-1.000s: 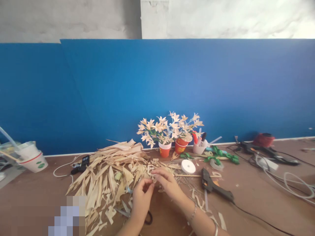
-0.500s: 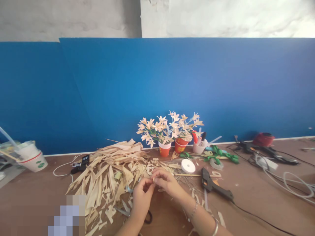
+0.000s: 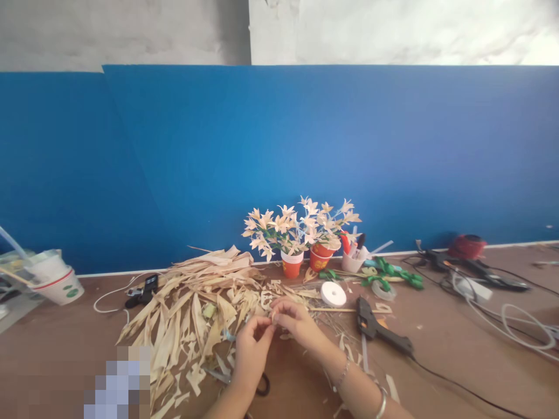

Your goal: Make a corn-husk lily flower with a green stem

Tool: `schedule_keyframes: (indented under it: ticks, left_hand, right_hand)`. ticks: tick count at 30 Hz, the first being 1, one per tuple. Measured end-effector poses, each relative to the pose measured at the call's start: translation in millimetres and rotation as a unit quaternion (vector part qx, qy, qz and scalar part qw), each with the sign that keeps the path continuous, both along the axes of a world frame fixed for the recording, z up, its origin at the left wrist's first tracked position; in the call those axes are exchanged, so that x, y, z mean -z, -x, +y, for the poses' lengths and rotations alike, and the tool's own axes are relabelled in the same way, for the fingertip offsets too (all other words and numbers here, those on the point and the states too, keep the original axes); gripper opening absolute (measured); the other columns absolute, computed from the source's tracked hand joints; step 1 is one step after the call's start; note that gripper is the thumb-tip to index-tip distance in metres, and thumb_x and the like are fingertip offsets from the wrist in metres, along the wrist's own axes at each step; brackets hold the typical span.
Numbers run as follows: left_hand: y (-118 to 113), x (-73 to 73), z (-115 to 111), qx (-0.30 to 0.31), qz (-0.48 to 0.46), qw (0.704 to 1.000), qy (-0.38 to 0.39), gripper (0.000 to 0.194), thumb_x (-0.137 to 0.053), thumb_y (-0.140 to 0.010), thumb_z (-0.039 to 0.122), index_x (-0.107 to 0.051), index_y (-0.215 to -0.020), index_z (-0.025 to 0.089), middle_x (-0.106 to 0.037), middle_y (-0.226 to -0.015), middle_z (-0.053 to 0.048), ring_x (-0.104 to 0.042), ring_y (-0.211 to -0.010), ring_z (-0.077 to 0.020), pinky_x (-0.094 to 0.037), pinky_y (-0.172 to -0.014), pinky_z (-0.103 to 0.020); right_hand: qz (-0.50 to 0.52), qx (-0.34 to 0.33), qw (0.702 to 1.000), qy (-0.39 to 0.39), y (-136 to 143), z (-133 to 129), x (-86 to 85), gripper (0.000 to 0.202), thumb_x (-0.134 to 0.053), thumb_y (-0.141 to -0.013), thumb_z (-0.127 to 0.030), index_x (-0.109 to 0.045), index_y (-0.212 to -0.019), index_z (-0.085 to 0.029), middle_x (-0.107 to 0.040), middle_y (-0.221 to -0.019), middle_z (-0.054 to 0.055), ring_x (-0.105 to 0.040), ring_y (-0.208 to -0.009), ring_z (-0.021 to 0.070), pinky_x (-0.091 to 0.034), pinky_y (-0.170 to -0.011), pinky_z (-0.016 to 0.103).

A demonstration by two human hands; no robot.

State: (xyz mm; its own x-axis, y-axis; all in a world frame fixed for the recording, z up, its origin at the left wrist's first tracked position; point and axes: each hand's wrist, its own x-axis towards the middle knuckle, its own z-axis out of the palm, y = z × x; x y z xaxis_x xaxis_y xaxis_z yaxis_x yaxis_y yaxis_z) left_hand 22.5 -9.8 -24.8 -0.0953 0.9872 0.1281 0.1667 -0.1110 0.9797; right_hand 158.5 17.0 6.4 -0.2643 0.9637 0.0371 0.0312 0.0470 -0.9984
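Note:
My left hand (image 3: 254, 344) and my right hand (image 3: 296, 323) meet fingertip to fingertip over the front middle of the table. Both are closed in a pinch around something small and pale, mostly hidden by the fingers; its kind cannot be made out. Left of them spreads a heap of dried corn husks (image 3: 205, 285) with cut scraps. Scissors (image 3: 262, 384) lie partly hidden under my left wrist. A white roll of tape (image 3: 333, 294) rests just beyond my right hand. Further back, pale husk flowers (image 3: 283, 224) stand in red paper cups (image 3: 292, 267).
A black glue gun (image 3: 379, 331) lies to the right, its cord running to the front edge. Green wrapped pieces (image 3: 393, 273), a second glue gun (image 3: 493, 276) and tangled white cable (image 3: 519, 326) sit beyond. White cups (image 3: 61, 285) stand far left. A blue panel (image 3: 279, 145) closes the back.
Both hands stay together in nearly the same place. The right fingers have shifted slightly at the pinch. Otherwise the view has only moved a little.

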Motion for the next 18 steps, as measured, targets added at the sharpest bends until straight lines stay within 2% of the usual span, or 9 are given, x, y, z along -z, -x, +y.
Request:
schedule_keyframes:
  ticks: [9, 15, 18]
  left_hand:
    - [-0.5, -3.8, -0.7, -0.008, 0.000, 1.000, 0.001, 0.027, -0.063, -0.070, 0.044, -0.064, -0.071, 0.017, -0.065, -0.065, -0.002, -0.057, -0.062, -0.0179, -0.044, -0.061, -0.027]
    - [-0.3, -5.1, -1.1, -0.003, -0.001, 1.000, -0.002, 0.025, -0.062, -0.072, 0.041, -0.063, -0.072, 0.016, -0.065, -0.065, -0.003, -0.058, -0.063, -0.0184, -0.045, -0.061, -0.028]
    - [-0.1, -5.6, -1.0, -0.005, 0.006, 1.000, -0.001, 0.024, -0.062, -0.072, 0.040, -0.063, -0.072, 0.016, -0.066, -0.066, -0.003, -0.058, -0.064, -0.0188, -0.045, -0.063, -0.028]
  right_hand:
    - [-0.008, -0.009, 1.000, -0.006, 0.4, 0.1, 1.2, 0.017, -0.059, -0.071, -0.033, -0.059, -0.066, -0.016, -0.053, -0.099, 0.004, -0.052, -0.069, 0.0117, -0.045, -0.050, 0.019]
    - [-0.023, 0.000, 0.999, -0.042, 0.3, 0.8, 1.0, 0.017, -0.058, -0.072, -0.031, -0.059, -0.064, -0.017, -0.055, -0.095, 0.005, -0.054, -0.079, 0.0168, -0.047, -0.063, 0.026]
    - [-0.026, -0.001, 0.998, -0.050, 0.5, 1.3, 0.4, 0.018, -0.058, -0.071, -0.032, -0.059, -0.063, -0.016, -0.055, -0.093, 0.006, -0.054, -0.079, 0.0172, -0.046, -0.061, 0.026]
